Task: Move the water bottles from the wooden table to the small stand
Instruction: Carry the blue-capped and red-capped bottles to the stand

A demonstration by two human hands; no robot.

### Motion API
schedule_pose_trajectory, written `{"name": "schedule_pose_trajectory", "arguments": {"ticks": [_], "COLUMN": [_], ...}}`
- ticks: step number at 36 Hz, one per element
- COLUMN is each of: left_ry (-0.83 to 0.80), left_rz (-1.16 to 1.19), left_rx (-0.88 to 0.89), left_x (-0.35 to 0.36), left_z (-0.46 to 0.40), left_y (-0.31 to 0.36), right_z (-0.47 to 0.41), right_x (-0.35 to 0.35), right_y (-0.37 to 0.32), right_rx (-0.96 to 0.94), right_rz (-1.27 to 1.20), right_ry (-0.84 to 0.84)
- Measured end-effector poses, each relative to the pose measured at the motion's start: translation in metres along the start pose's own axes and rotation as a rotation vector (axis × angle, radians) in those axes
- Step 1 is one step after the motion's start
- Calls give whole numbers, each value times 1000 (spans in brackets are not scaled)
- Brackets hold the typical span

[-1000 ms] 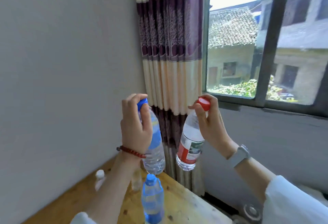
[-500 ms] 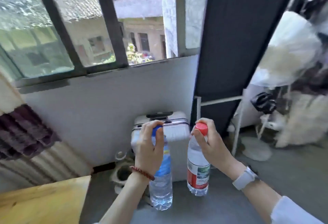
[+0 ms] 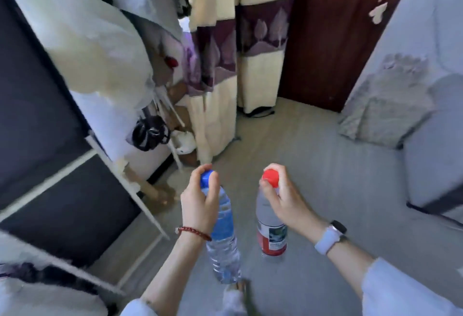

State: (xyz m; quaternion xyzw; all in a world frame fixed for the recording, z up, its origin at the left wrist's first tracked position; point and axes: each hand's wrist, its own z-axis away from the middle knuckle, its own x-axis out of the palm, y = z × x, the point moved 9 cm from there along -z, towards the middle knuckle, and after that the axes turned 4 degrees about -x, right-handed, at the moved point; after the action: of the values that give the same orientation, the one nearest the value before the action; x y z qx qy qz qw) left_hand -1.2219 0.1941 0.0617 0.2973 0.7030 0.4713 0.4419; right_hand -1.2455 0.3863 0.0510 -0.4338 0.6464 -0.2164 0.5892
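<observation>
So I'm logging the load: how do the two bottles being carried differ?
The left bottle has a blue cap and blue label; the right bottle has a red cap and a red-and-white label. The left one has a ribbed lower body and hangs lower in view. Both are clear plastic, held upright near the cap.

Your left hand (image 3: 200, 205) covers the neck and upper body of the blue-capped bottle (image 3: 225, 245); your right hand (image 3: 283, 200) covers the neck of the red-capped bottle (image 3: 271, 235); the print on its label is too small to read; both forearms are cut off by the bottom edge; the clothes rack (image 3: 130, 190) is blurred and runs off the left edge.
</observation>
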Motion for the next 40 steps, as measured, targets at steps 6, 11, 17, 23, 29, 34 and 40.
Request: {"name": "schedule_pose_trajectory", "arguments": {"ticks": [6, 11, 17, 23, 29, 34, 40], "left_ry": [-271, -496, -667, -755, -786, -810, -871], "left_rz": [89, 88, 83, 84, -3, -78, -97], "left_rx": [7, 47, 116, 166, 100, 102, 183], "left_x": [158, 284, 413, 572, 712, 810, 930], "left_z": [-90, -142, -178, -223, -281, -330, -399], "left_y": [36, 77, 116, 158, 201, 229, 257], "right_z": [-77, -122, -153, -203, -282, -360, -447], "right_x": [-97, -188, -279, -371, -475, -543, -610], "right_y": [85, 138, 213, 319, 405, 467, 553], "right_rx": [151, 246, 356, 386, 371, 378, 470], "right_rz": [75, 119, 170, 187, 187, 188, 179], "right_ry": [172, 321, 460, 518, 532, 491, 406]}}
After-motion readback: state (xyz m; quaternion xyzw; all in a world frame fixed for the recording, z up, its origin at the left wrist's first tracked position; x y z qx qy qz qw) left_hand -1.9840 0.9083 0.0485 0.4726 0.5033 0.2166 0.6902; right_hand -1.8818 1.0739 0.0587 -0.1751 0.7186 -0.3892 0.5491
